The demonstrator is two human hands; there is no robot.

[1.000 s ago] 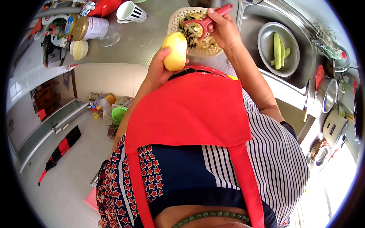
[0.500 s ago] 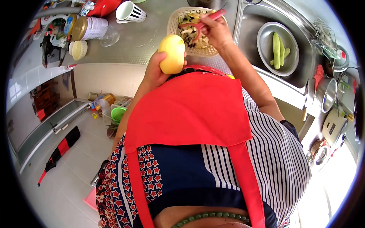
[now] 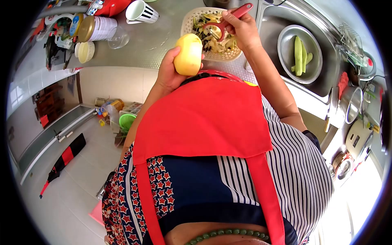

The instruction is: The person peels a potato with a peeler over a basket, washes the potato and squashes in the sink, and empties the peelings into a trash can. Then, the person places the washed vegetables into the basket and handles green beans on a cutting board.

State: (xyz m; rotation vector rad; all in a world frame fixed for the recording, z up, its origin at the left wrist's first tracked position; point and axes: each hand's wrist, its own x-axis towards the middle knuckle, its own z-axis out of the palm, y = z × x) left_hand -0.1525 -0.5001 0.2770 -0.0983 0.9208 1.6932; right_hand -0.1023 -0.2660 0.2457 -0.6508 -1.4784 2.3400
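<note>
So the left hand [image 3: 170, 67] has its fingers wrapped around a chunky yellow potato [image 3: 188, 55] (or something very potato-like, can't swear to it), thumb on one side and fingertips poking out on the other. It's held upright just in front of a cream plastic basket [image 3: 186, 29], covering a bit of its near corner. The right hand [image 3: 241, 30] is closed on a dark red peeler [image 3: 223, 25], handle pointing up and away, blade end hanging over the basket and apart from the potato. In the basket there's a messy heap of scraps [image 3: 220, 44], pale and dark bits mixed. All that sits on a shiny metal table [image 3: 153, 55]. Over to the left there's a white cup with black stripes [image 3: 142, 13] tipped at an angle in this view, then a clear glass [image 3: 118, 38], a gold-lidded jar [image 3: 100, 29] and a little pale yellow bowl [image 3: 86, 52]. To the right, the sink [image 3: 266, 43] holds a metal bowl [image 3: 313, 45] with some long light green vegetables [image 3: 299, 57] lying in it. Closest to the camera is the person's red apron [image 3: 200, 118].
</note>
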